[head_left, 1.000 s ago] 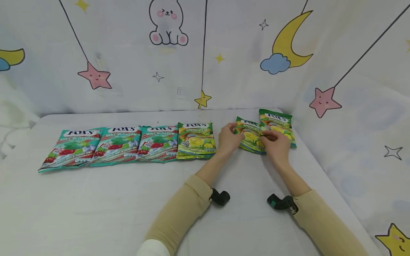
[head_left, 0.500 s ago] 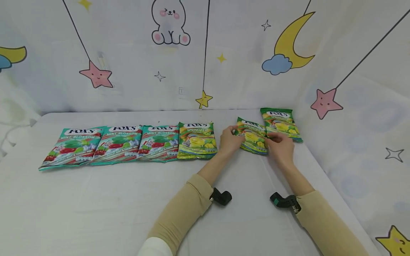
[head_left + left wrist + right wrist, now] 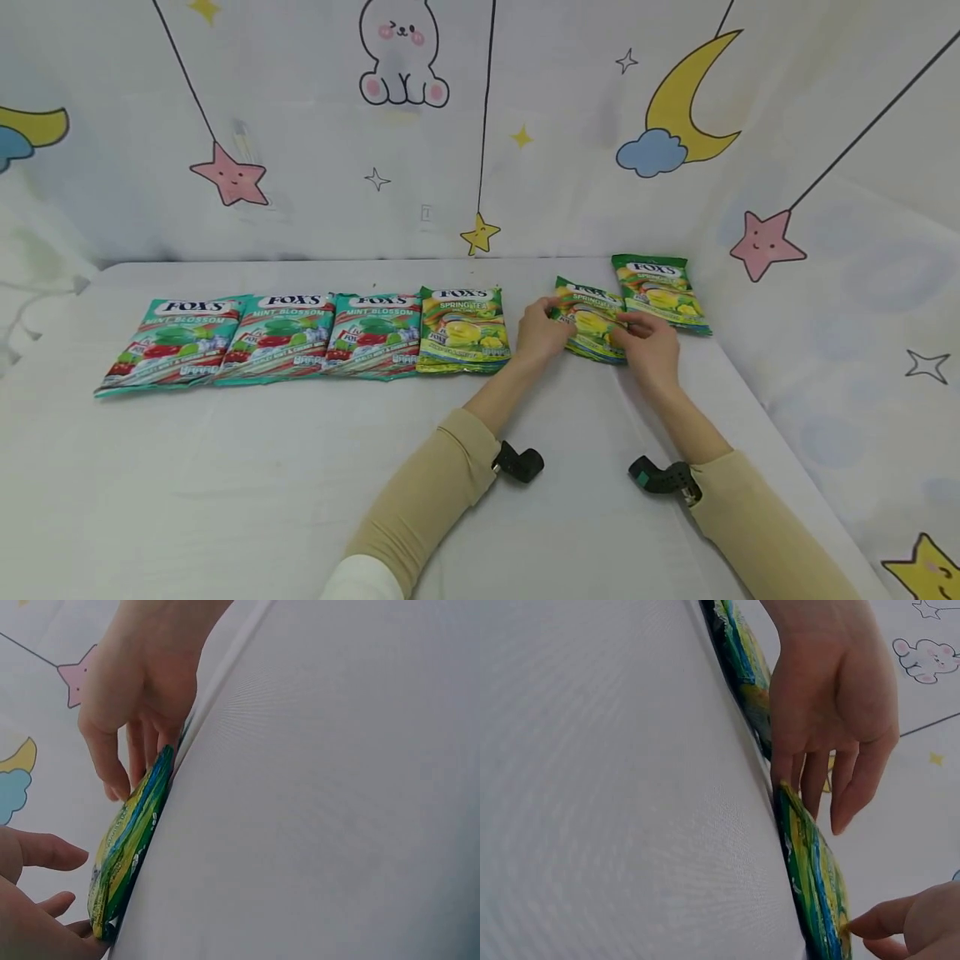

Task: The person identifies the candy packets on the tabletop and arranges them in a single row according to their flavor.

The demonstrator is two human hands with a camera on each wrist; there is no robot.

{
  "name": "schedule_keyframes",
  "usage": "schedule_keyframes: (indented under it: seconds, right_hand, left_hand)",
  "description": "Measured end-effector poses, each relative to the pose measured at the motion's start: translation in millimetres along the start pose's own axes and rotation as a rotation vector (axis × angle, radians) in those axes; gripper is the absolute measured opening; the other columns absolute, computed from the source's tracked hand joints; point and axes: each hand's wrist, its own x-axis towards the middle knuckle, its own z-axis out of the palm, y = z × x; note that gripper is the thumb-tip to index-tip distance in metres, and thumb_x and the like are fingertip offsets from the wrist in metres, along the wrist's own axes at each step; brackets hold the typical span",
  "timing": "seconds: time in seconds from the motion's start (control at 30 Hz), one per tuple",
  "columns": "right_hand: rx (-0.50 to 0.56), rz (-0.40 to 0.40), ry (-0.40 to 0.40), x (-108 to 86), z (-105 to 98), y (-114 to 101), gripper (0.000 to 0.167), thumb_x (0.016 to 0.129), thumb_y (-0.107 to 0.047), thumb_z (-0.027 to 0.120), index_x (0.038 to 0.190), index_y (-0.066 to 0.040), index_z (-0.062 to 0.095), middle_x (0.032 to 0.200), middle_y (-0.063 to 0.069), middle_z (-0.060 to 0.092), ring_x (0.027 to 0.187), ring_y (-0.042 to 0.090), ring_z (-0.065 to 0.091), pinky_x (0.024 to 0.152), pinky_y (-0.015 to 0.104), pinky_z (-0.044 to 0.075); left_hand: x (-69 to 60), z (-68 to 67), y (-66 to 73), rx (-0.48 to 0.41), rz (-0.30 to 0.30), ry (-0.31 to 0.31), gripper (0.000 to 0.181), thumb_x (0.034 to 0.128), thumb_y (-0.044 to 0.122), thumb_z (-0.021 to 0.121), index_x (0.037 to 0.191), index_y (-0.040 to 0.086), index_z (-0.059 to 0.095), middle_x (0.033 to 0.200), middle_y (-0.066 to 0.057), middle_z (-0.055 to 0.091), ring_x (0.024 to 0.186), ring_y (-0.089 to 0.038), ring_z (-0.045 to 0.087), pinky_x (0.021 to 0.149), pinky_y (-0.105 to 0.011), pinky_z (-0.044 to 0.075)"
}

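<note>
A yellow-green Spring Tea candy bag (image 3: 591,323) lies slightly turned on the table between both hands. My left hand (image 3: 542,332) touches its left edge; in the left wrist view those fingers (image 3: 52,904) meet the bag's near end while the thumb stays apart from it. At the right edge is my right hand (image 3: 651,348), its thumb resting on the bag's top face in the right wrist view. Behind and right lies another Spring Tea bag (image 3: 663,290). A third Spring Tea bag (image 3: 463,329) is left of my left hand.
Several teal Mint Blossom candy bags (image 3: 277,337) lie side by side in a row to the left. White cloth covers the table (image 3: 300,483). A cartoon-printed curtain (image 3: 315,142) hangs along the back and right side.
The far right bag has slid right and turned slightly. My right hand went right, then came back left to the middle bag. My left hand has barely moved.
</note>
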Motion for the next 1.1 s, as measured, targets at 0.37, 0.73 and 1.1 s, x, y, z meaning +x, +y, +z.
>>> schedule_keyframes:
  seconds: [0.37, 0.73, 1.1]
  right_hand:
    - [0.097, 0.017, 0.023, 0.2, 5, 0, 0.037, 0.092, -0.013, 0.066, 0.128, -0.002, 0.064, 0.156, 0.005, 0.041, 0.136, 0.026, 0.049, 0.11, 0.04, 0.043]
    - [0.198, 0.043, 0.022, -0.2, 10, -1, 0.038, 0.092, -0.01, 0.068, 0.129, -0.001, 0.064, 0.156, 0.005, 0.04, 0.136, 0.024, 0.047, 0.106, 0.03, 0.045]
    - [0.357, 0.06, 0.016, -2.6, 13, -4, 0.039, 0.092, -0.004, 0.068, 0.13, 0.002, 0.062, 0.159, 0.005, 0.035, 0.145, 0.028, 0.037, 0.114, 0.036, 0.039]
  left_hand:
    - [-3.1, -1.9, 0.7, 0.003, 0.01, 0.022, 0.051, 0.0854, -0.001, 0.069, 0.134, 0.01, 0.06, 0.139, -0.011, 0.058, 0.124, -0.024, 0.054, 0.098, -0.037, 0.05]
    - [-1.2, -2.1, -2.4, -0.004, 0.019, 0.036, 0.048, 0.0857, -0.002, 0.069, 0.132, 0.009, 0.062, 0.137, -0.011, 0.061, 0.129, -0.023, 0.053, 0.105, -0.037, 0.046]
    - [-7.7, -4.7, 0.1, 0.002, 0.013, 0.032, 0.052, 0.0848, -0.004, 0.066, 0.134, 0.011, 0.061, 0.141, -0.011, 0.057, 0.12, -0.023, 0.053, 0.092, -0.035, 0.05]
